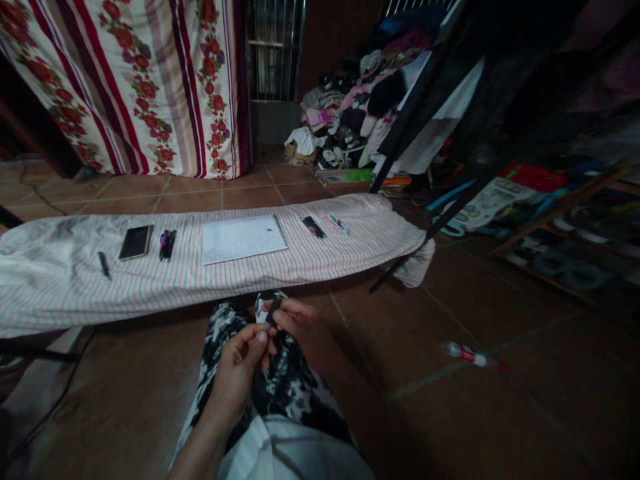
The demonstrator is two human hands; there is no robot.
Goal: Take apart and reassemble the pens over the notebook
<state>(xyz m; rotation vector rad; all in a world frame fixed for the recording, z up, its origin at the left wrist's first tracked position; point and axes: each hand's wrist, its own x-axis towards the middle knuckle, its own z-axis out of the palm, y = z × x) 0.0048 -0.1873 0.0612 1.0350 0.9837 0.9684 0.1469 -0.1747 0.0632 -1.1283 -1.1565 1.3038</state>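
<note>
Above my lap, both hands meet at a small dark, narrow object (273, 311) whose kind I cannot make out. My left hand (243, 352) pinches its lower end between thumb and fingertips. Fingers of my right hand (299, 320) close around its upper part. Beyond them, on a striped cloth (240, 279), lies a spiral notebook (243, 239) open at a mostly white page with a small dark mark near its right side. A group of pens (167, 245) and a smartphone (136, 242) lie left of it.
A single dark pen (104, 265) rests far left on the cloth. Right of the notebook lie a dark pouch-like item (313, 227) and more pens (337, 223). A plastic bottle (470, 355) lies on the tiled floor. Dark metal poles (400, 147) rise at the right; clothes (350, 113) are heaped behind.
</note>
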